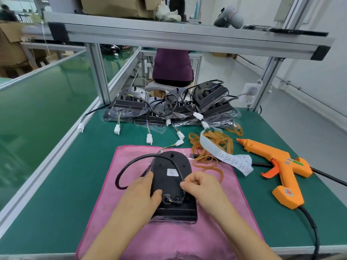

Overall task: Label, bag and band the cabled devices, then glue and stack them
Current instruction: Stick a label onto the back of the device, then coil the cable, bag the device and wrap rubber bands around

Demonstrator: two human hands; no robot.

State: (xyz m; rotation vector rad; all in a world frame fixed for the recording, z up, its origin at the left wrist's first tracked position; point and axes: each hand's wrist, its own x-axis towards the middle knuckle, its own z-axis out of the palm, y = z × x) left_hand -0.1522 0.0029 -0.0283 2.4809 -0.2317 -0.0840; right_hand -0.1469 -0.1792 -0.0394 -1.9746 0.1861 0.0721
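A black device with a white label lies back-up on a pink cloth, partly inside a clear bag. Its black cable loops out to the left and ends in a white connector. My left hand holds the device's left edge, thumb by the cable socket. My right hand is curled at the device's right edge, pinching the cable or the bag film there; which one I cannot tell.
Several bagged devices with dangling white connectors are piled at the back of the green table. Loose rubber bands and a label strip lie right of the cloth. An orange glue gun lies further right. A person sits beyond the table.
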